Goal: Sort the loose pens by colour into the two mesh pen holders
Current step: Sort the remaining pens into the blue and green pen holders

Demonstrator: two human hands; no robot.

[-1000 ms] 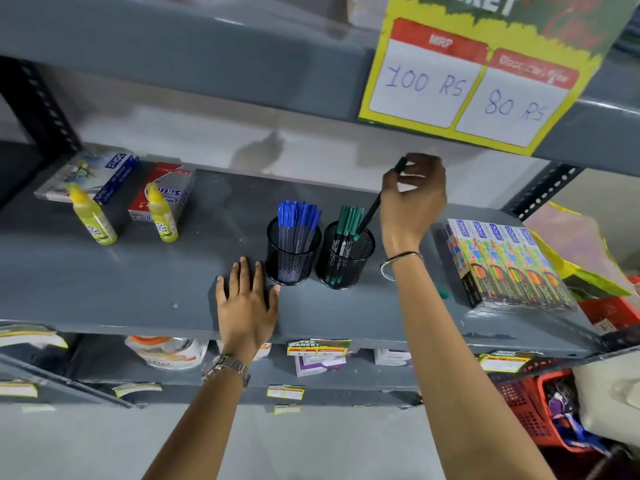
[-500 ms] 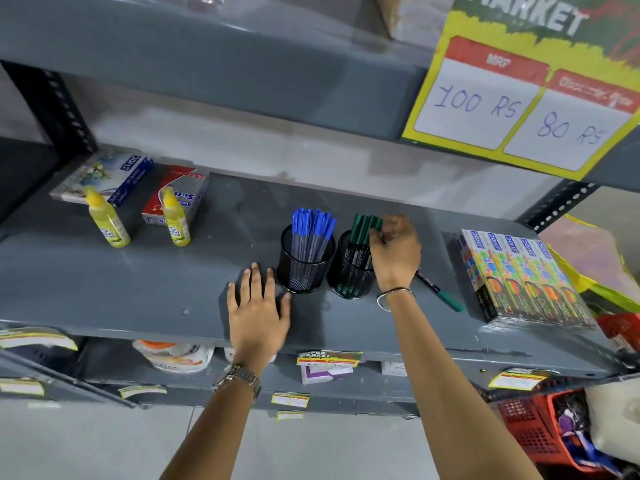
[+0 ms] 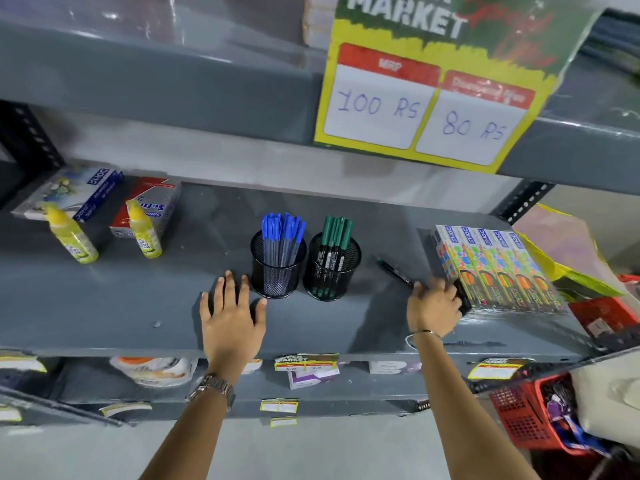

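Note:
Two black mesh holders stand side by side mid-shelf. The left holder (image 3: 278, 271) carries several blue-capped pens (image 3: 282, 227). The right holder (image 3: 331, 271) carries several green-capped pens (image 3: 336, 230). One loose dark pen with a green end (image 3: 394, 271) lies flat on the shelf to the right of them. My right hand (image 3: 434, 306), blurred, is at that pen's near end with fingers spread and the thumb tip touching it. My left hand (image 3: 232, 313) rests flat on the shelf, just left of the blue holder, fingers apart.
Boxes of colour pencils (image 3: 495, 268) lie right beside my right hand. Two yellow glue bottles (image 3: 72, 235) and two flat boxes (image 3: 149, 206) sit at the shelf's left. A price sign (image 3: 422, 109) hangs from the shelf above. A red basket (image 3: 523, 414) is at the lower right.
My right hand dropped a green pen into the right holder, then moved right and down to the loose pen on the shelf. My left hand has stayed flat in place.

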